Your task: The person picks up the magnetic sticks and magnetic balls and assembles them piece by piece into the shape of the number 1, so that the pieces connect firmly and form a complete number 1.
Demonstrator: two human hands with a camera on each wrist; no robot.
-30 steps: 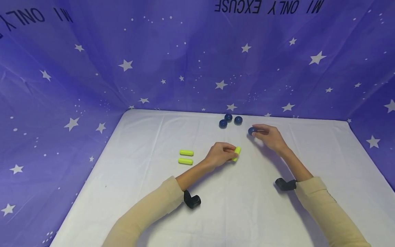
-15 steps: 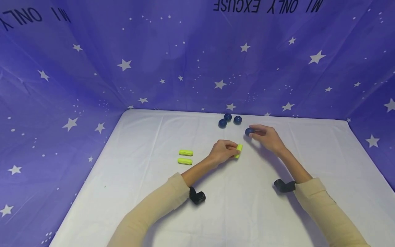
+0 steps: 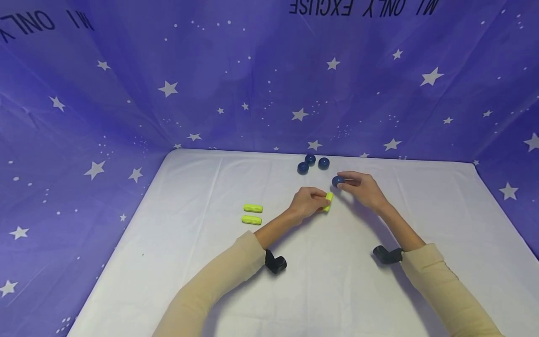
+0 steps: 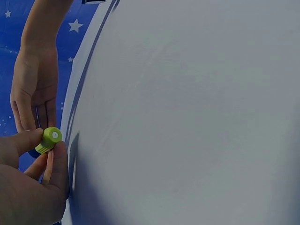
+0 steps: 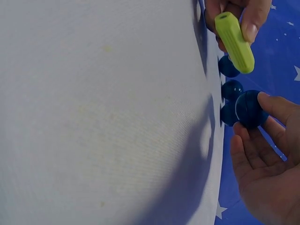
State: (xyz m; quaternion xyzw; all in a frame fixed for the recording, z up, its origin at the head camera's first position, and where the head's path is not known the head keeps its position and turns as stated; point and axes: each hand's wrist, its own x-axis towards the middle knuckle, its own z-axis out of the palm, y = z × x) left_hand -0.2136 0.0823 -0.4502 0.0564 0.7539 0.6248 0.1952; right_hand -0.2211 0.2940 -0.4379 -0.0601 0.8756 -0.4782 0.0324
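My left hand (image 3: pixel 307 203) pinches a short ridged yellow-green rod (image 3: pixel 329 201) between thumb and fingers. In the right wrist view this rod (image 5: pixel 236 44) slants, with a small dark spot on its end. My right hand (image 3: pixel 363 188) pinches a glossy blue ball (image 3: pixel 338 181) with thumb and fingertips. Rod and ball are close together, a small gap between them in the head view. In the left wrist view the rod (image 4: pixel 50 137) shows end-on with a pale dot, and it hides most of the ball.
Three more blue balls (image 3: pixel 310 160) sit grouped near the back edge of the white-covered table (image 3: pixel 193 187). Two matching yellow-green rods (image 3: pixel 253 208) lie side by side left of the left hand. A blue star-patterned cloth (image 3: pixel 236 84) rises behind and beside the table.
My left hand has moved forward and slightly right with the rod. My right hand has brought the ball a little left, narrowing the gap. The other balls and rods have stayed put.
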